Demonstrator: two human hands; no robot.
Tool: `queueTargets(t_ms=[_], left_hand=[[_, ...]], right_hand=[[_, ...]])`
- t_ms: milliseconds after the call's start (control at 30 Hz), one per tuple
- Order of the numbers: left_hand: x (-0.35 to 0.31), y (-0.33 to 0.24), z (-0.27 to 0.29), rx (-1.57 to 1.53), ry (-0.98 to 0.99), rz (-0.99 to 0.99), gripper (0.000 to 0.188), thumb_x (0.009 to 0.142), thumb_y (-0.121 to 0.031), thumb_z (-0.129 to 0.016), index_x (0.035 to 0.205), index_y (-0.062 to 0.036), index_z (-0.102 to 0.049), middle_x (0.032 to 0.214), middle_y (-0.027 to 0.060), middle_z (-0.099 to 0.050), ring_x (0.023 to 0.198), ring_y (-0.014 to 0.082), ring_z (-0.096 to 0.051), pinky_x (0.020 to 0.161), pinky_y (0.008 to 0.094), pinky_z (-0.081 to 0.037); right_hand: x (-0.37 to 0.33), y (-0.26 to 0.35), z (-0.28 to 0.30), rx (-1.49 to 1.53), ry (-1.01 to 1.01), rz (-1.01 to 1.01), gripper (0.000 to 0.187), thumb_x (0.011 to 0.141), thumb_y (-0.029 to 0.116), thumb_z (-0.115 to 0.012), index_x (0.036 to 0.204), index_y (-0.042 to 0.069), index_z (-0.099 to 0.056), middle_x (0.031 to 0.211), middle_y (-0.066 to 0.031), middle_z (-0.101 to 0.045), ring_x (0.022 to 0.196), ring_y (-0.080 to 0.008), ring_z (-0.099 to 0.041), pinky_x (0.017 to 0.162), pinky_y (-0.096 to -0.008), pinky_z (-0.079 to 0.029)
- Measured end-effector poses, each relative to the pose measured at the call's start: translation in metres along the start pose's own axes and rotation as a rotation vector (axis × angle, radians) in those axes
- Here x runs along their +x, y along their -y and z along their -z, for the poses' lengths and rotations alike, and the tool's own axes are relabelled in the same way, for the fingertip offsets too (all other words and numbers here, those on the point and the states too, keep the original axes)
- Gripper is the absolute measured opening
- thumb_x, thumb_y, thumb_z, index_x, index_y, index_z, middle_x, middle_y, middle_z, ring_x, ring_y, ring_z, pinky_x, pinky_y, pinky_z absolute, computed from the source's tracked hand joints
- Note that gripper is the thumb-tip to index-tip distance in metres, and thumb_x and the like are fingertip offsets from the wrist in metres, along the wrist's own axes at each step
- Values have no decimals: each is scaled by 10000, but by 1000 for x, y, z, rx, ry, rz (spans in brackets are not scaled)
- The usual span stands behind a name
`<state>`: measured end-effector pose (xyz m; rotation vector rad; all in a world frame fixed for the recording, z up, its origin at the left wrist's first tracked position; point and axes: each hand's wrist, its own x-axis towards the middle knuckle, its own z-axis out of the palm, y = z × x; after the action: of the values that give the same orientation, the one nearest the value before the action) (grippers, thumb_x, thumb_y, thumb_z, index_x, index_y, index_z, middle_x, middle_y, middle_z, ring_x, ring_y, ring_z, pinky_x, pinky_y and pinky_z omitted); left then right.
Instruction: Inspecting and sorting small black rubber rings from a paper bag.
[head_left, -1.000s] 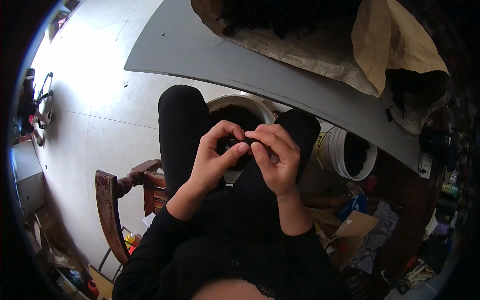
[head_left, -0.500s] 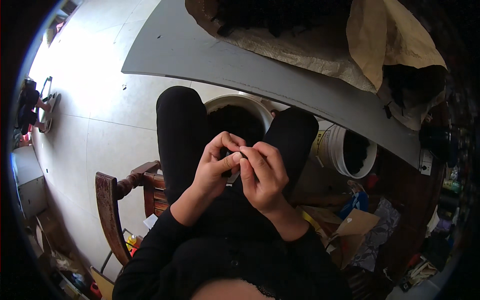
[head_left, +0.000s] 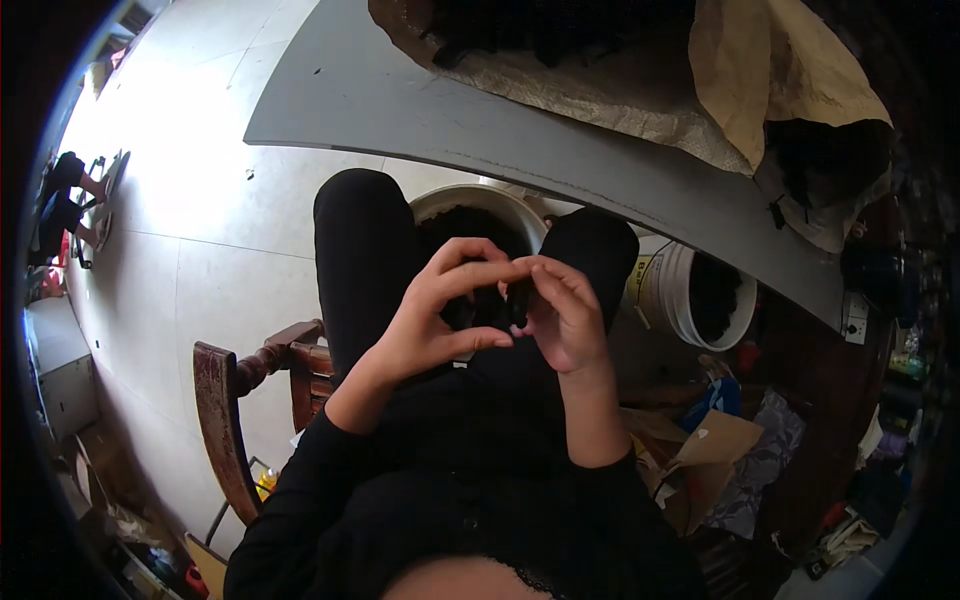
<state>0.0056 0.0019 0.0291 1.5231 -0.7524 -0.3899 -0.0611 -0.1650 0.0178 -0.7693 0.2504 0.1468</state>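
Observation:
My left hand [head_left: 435,305] has its thumb and fingers spread in a wide curve. Its index fingertip meets the fingertips of my right hand [head_left: 568,318]. Between the two hands, at the right fingers, is a small dark piece [head_left: 517,302]; its kind cannot be made out. My right fingers curl around it, and part of it is hidden. Below the hands, between my knees, a pale bucket [head_left: 525,212] holds a heap of black material [head_left: 470,228], partly covered by my left hand.
A grey tabletop [head_left: 400,110] crosses ahead, bearing an opened sack [head_left: 640,120] of black pieces. Another white bucket [head_left: 680,295] with black contents stands right. A wooden chair [head_left: 222,430] is at left, cardboard [head_left: 715,445] at right. Another person's feet [head_left: 98,210] show far left.
Both hands were pinched together over the small dark piece. Now the left thumb and fingers have spread apart, and the right hand has turned more upright and shifted slightly right.

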Motion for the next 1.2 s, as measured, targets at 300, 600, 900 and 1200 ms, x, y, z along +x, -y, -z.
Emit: queueTargets(t_ms=[300, 600, 900, 1200], left_hand=[[-3, 7, -2, 394, -88, -29, 328, 608, -121, -799, 847, -11, -603, 814, 83, -640, 710, 176, -639, 635, 281, -497], [-1, 10, -9, 64, -164, -97, 217, 746, -50, -664, 955, -6, -621, 850, 102, -600, 780, 190, -590, 696, 265, -462], [-7, 15, -16, -65, -283, -81, 154, 848, -117, -562, 909, 18, -604, 845, 95, -557, 714, 154, -547, 642, 245, -430], [-15, 22, -6, -409, -182, 274, 207, 896, -183, -538, 855, 16, -579, 837, 42, -518, 575, 67, -450, 528, 198, -351]], right_hand=[[-3, -7, -13, -966, -66, 490, 249, 916, 178, -524, 1054, -20, -583, 890, -35, -597, 703, -58, -540, 598, -191, -434], [0, -37, -22, -393, -227, 458, 127, 919, 126, -532, 976, 19, -569, 782, 11, -547, 599, -35, -455, 531, -171, -370], [3, -49, -32, -447, -301, 552, 107, 930, 114, -495, 956, 29, -554, 760, 3, -553, 583, -33, -458, 518, -175, -364], [118, 27, -15, -1281, -316, 1032, 97, 871, 59, -520, 910, 28, -603, 820, -66, -587, 623, -102, -518, 566, -209, -403]])
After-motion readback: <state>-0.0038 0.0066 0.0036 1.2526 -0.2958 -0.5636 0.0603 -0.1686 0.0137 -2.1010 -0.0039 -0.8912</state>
